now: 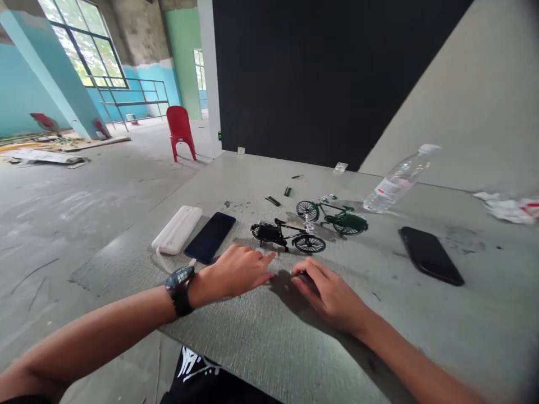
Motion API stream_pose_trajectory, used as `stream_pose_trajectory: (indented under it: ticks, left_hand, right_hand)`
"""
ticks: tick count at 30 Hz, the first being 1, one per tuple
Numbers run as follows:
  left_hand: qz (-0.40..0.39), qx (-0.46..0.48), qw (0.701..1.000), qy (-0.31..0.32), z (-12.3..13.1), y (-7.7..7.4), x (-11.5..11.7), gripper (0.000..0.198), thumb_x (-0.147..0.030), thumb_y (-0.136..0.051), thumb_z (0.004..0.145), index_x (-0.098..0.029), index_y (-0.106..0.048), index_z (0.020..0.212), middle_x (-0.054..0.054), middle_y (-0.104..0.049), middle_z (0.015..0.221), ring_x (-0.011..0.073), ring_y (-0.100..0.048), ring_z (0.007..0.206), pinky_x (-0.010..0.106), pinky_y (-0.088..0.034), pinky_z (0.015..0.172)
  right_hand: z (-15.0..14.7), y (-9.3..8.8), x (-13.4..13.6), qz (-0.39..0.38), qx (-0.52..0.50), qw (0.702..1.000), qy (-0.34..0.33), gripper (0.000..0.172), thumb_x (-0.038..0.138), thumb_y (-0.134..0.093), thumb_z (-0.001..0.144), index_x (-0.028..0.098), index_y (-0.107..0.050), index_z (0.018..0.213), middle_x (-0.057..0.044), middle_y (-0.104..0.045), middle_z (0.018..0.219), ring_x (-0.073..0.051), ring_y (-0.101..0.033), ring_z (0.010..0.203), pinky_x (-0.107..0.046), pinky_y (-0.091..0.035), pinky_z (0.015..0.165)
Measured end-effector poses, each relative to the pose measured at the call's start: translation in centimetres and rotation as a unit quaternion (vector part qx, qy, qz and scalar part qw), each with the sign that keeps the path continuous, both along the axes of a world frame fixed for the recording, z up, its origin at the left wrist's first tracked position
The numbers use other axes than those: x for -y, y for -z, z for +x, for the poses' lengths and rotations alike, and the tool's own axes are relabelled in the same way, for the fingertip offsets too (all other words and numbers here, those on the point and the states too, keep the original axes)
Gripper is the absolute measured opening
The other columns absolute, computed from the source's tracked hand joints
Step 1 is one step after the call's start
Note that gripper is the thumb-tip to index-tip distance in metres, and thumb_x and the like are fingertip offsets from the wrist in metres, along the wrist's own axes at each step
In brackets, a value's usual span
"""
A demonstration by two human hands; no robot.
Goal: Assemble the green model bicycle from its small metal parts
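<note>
My left hand (240,271), with a dark watch (181,283) on its wrist, hovers low over the grey table (261,336). Its index finger and thumb are stretched out and apart, with nothing plain between them. To the right, my right hand (328,292) is closed, fingers curled round something small and dark that I cannot make out. Just beyond both hands a black model bicycle (288,234) stands upright. Behind it and to the right is a green model bicycle (332,217). Neither hand visibly touches them.
Left of the bicycles lie a dark blue phone (210,237) and a white power bank (177,229) with a cable. Small dark pieces (273,201) rest behind. On the right are a black phone (430,255), a tilted-looking plastic bottle (398,179) and crumpled tissue (507,207).
</note>
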State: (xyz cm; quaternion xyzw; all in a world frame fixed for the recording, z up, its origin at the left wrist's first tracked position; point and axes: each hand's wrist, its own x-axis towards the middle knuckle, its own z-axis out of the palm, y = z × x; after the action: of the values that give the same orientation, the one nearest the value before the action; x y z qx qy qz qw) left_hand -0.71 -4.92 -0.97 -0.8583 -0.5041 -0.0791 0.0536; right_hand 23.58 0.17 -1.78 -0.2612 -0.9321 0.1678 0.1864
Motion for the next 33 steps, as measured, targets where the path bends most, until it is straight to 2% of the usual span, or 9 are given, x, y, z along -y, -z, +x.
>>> stream_pose_trajectory:
  ticks: [3,6,12,16,20,23,26,30,33]
  left_hand:
    - [-0.022,-0.015,1.0,-0.008,0.7,0.7,-0.7,0.05,-0.047,-0.049,0.102,-0.016,-0.052,0.14,0.007,-0.075,0.087,0.0235,-0.073,0.076,0.031,-0.052,0.062]
    - [-0.024,-0.001,1.0,0.005,0.8,1.2,-1.1,0.043,-0.041,-0.049,0.103,-0.016,-0.054,0.138,0.006,-0.074,0.092,0.022,-0.072,0.079,0.029,-0.053,0.062]
    - [0.002,-0.027,0.999,0.026,0.8,1.1,-1.1,0.02,-0.018,-0.046,0.102,-0.017,-0.064,0.109,0.007,-0.066,0.097,0.0213,-0.066,0.083,0.026,-0.05,0.06]
    - [-0.005,-0.026,0.998,0.051,1.1,0.8,-0.7,0.02,-0.009,-0.047,0.098,-0.016,-0.063,0.108,0.007,-0.066,0.101,0.0217,-0.064,0.087,0.028,-0.053,0.069]
    - [0.001,-0.013,0.997,0.075,1.3,1.1,-0.6,0.02,-0.01,-0.047,0.098,-0.014,-0.064,0.108,0.008,-0.068,0.1,0.0231,-0.065,0.092,0.033,-0.055,0.078]
    - [0.013,0.038,0.994,0.097,1.1,1.6,-0.7,0.022,-0.014,-0.045,0.101,-0.014,-0.067,0.105,0.009,-0.069,0.099,0.0225,-0.065,0.089,0.035,-0.055,0.079]
    - [0.006,0.136,0.985,0.108,1.0,1.9,-0.8,0.022,-0.018,-0.048,0.101,-0.014,-0.069,0.105,0.01,-0.072,0.099,0.0211,-0.067,0.091,0.033,-0.055,0.082]
    - [-0.002,0.305,0.951,0.056,1.7,1.8,-0.9,0.018,-0.023,-0.056,0.099,-0.016,-0.072,0.1,0.007,-0.074,0.095,0.0169,-0.069,0.089,0.028,-0.054,0.081]
    - [-0.017,0.375,0.926,0.029,2.3,1.7,-1.1,0.015,-0.026,-0.062,0.095,-0.017,-0.074,0.094,0.005,-0.076,0.089,0.0155,-0.07,0.08,0.027,-0.054,0.075]
  right_hand:
    - [0.7,-0.1,-0.9,-0.011,0.006,1.0,0.016,0.017,0.036,-0.046,0.103,0.023,-0.054,0.107,-0.005,-0.062,0.1,-0.016,-0.061,0.081,-0.03,-0.05,0.074]
    - [1.3,-0.2,-1.2,-0.02,0.005,0.999,0.025,0.018,0.037,-0.047,0.103,0.022,-0.056,0.107,-0.006,-0.063,0.101,-0.016,-0.061,0.083,-0.031,-0.05,0.076]
    - [2.1,-0.5,-1.1,-0.056,-0.002,0.998,0.03,0.023,0.039,-0.047,0.103,0.021,-0.059,0.111,-0.007,-0.064,0.104,-0.017,-0.062,0.09,-0.031,-0.05,0.081]
    - [2.1,-0.5,-0.8,-0.079,-0.01,0.996,0.031,0.028,0.042,-0.046,0.102,0.019,-0.06,0.111,-0.008,-0.064,0.105,-0.018,-0.062,0.091,-0.033,-0.05,0.082]
    - [2.1,-0.3,-0.3,-0.085,-0.007,0.996,0.03,0.029,0.043,-0.047,0.102,0.019,-0.061,0.111,-0.008,-0.064,0.106,-0.018,-0.062,0.09,-0.032,-0.05,0.08]
    - [2.0,-0.3,0.0,-0.082,-0.007,0.996,0.028,0.029,0.043,-0.045,0.102,0.019,-0.06,0.113,-0.008,-0.063,0.108,-0.018,-0.061,0.089,-0.032,-0.05,0.08]
    - [1.9,-0.3,0.2,-0.071,-0.016,0.997,0.027,0.029,0.038,-0.039,0.105,0.02,-0.06,0.112,-0.009,-0.063,0.108,-0.018,-0.062,0.089,-0.032,-0.05,0.081]
    - [1.7,-0.1,0.4,-0.037,-0.004,0.999,0.02,0.03,0.032,-0.035,0.106,0.019,-0.062,0.106,-0.007,-0.064,0.1,-0.017,-0.063,0.085,-0.031,-0.05,0.077]
    - [1.5,-0.1,0.4,-0.019,0.005,1.0,0.018,0.027,0.029,-0.037,0.105,0.019,-0.062,0.109,-0.008,-0.067,0.103,-0.019,-0.065,0.087,-0.032,-0.051,0.078]
